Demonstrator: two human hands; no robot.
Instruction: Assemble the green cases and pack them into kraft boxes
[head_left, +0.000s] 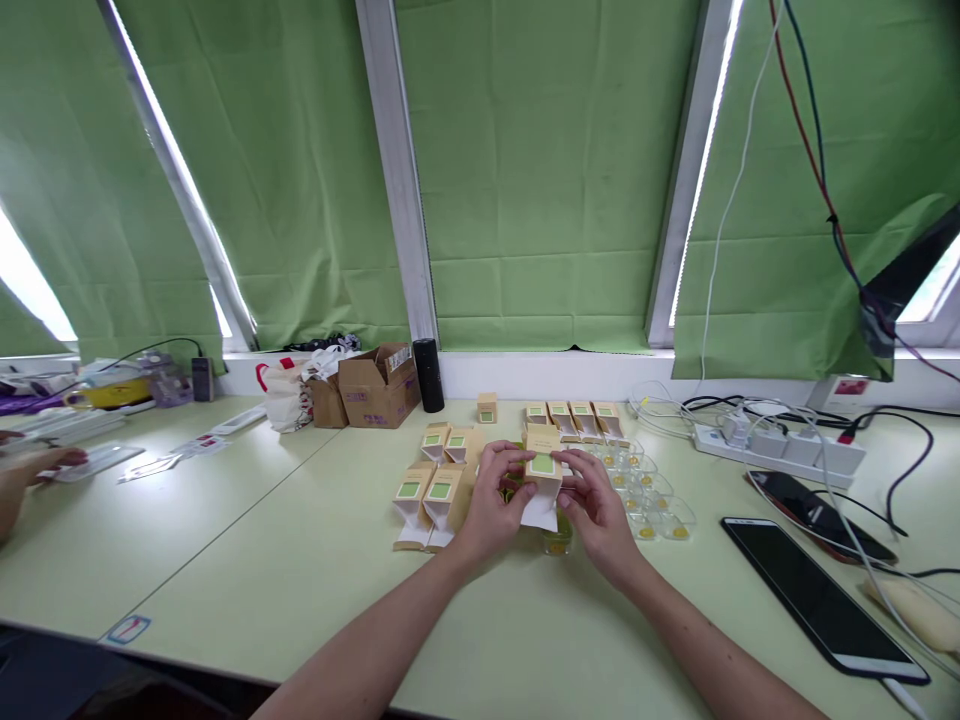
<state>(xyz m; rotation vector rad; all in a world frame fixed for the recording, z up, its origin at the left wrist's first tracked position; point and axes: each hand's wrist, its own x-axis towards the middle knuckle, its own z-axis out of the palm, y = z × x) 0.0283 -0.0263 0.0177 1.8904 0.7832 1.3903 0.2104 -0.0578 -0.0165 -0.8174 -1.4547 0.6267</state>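
Kraft-brown card forms the small box [542, 470] held up over the pale table [285, 600], between its near and far edges. Fingers of the left hand [495, 490] grasp its left side; those of the right hand [600, 510] grip its right. Similar boxes [442, 490] stand beside the left hand, clear cups [676, 522] beside the right, and a black cylinder [428, 375] by the far edge.

a workroom: long worktable [300, 570], small cartons [439, 491] in rows, power strip [784, 450]

Head view, facing forward and down across table [262, 570] (green blinds [532, 180] beyond).
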